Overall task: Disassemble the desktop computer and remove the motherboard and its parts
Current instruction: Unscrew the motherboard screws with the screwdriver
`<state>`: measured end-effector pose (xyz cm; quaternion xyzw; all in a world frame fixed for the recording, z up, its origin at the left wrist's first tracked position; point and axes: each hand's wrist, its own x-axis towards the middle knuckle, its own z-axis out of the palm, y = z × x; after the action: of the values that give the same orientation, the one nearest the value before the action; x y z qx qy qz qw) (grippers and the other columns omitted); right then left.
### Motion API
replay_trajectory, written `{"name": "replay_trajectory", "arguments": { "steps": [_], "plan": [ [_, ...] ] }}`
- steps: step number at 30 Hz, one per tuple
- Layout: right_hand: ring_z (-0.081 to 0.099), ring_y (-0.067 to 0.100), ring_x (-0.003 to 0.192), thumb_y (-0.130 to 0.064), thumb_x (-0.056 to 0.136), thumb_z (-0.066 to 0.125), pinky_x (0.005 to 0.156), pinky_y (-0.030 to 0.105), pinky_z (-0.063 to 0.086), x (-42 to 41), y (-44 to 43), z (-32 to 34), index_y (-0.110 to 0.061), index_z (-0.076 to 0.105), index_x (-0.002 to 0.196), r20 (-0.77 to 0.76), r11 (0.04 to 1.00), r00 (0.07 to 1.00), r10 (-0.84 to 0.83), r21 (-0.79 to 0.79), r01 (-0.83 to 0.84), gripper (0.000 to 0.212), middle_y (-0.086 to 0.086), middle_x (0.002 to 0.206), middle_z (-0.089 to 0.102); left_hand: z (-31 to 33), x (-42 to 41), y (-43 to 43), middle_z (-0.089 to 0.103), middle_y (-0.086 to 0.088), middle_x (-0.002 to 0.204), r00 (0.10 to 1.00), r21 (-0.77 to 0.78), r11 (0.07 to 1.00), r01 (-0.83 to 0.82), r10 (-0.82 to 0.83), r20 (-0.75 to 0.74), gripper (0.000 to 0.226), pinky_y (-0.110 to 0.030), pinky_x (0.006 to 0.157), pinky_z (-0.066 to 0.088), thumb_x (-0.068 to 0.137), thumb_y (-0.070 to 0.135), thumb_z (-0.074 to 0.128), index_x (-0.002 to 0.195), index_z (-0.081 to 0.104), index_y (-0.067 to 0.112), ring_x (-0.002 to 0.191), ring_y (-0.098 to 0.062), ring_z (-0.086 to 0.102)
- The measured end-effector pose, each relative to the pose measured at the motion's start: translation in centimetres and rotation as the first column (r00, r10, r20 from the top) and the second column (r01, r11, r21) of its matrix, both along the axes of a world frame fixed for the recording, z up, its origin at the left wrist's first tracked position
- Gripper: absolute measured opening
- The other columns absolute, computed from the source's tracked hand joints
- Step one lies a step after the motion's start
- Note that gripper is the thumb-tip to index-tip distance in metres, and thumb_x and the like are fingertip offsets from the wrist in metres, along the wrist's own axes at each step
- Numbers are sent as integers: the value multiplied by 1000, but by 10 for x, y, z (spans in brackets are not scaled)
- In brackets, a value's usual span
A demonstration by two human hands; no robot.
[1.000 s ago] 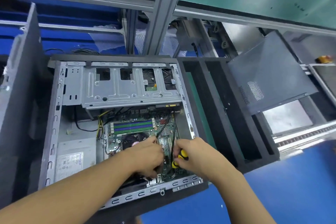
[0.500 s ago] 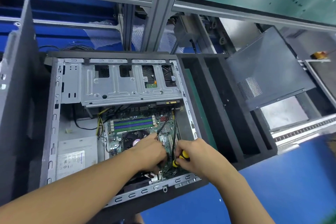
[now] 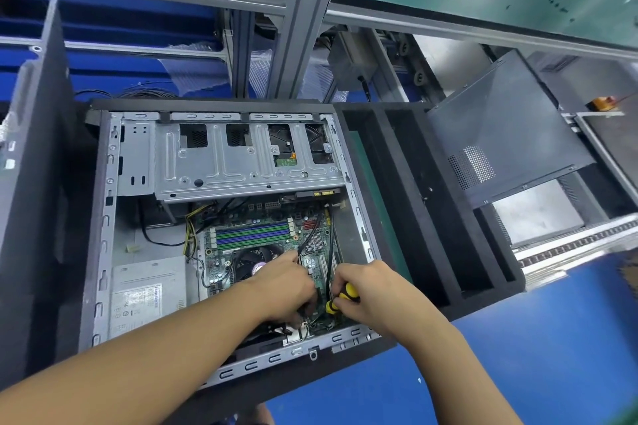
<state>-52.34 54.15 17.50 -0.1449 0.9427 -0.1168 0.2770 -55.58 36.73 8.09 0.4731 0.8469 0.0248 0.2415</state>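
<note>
My right grip (image 3: 374, 290) is clenched round the yellow-and-black screwdriver (image 3: 346, 297), over the near edge of the motherboard (image 3: 215, 264). My left grip (image 3: 288, 286) curls onto the board just beside it; I cannot tell whether it holds anything. The motherboard lies flat under both, inside the open case (image 3: 103, 217).

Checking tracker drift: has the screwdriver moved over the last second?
No. The screwdriver, gripped by the right hand, keeps the same spot on the motherboard, just above the case rail; only the camera shifted.
</note>
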Motion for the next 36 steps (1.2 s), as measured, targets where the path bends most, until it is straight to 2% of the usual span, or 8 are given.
{"name": "replay_trajectory", "arguments": {
  "steps": [8,14,18,22,29,36],
  "plan": [
    [51,21,67,-25,89,62,59,32,45,7,-2,-4,-23,59,94,-36,996,995,92,17,-91,6,-1,78,57,-1,-1,0,71,8,89,1000,8,1000,-12,12,-9,32,-35,80,23,78,50,74,103,72,29,88,-16,61],
    [52,17,68,-30,89,64,56,28,43,7,5,-2,-30,58,93,-44,1000,999,11,-5,-11,7,-11,73,47,-1,-1,0,71,9,92,1000,13,1000,-18,18,3,31,-35,83,24,79,48,74,104,71,29,90,-15,60],
    [60,22,75,-29,90,63,61,32,49,6,2,-4,-28,60,95,-32,1000,999,27,4,-27,6,-3,84,59,-1,0,0,71,9,93,1000,10,1000,-13,13,-7,31,-35,83,25,80,48,73,105,72,30,91,-15,61],
    [60,24,72,-28,89,63,61,35,52,6,3,-5,-27,60,95,-20,1000,999,26,3,-26,6,-3,81,56,-1,0,0,71,10,95,1000,23,1000,-20,19,12,33,-32,79,17,79,48,74,107,72,31,95,-14,61],
    [61,22,75,-28,90,63,63,36,53,7,4,-4,-28,59,95,-21,999,999,34,-6,-34,7,-1,86,63,-2,0,0,71,10,94,1000,26,1000,-17,17,6,34,-32,78,17,79,50,74,107,72,32,95,-14,61],
    [60,21,73,-28,90,64,63,37,53,8,5,-5,-29,58,93,-26,999,999,38,-13,-38,7,-1,85,62,-3,0,0,71,10,94,1000,24,1000,-14,14,-3,35,-33,78,18,78,52,73,107,71,32,93,-14,61]
  ]
}}
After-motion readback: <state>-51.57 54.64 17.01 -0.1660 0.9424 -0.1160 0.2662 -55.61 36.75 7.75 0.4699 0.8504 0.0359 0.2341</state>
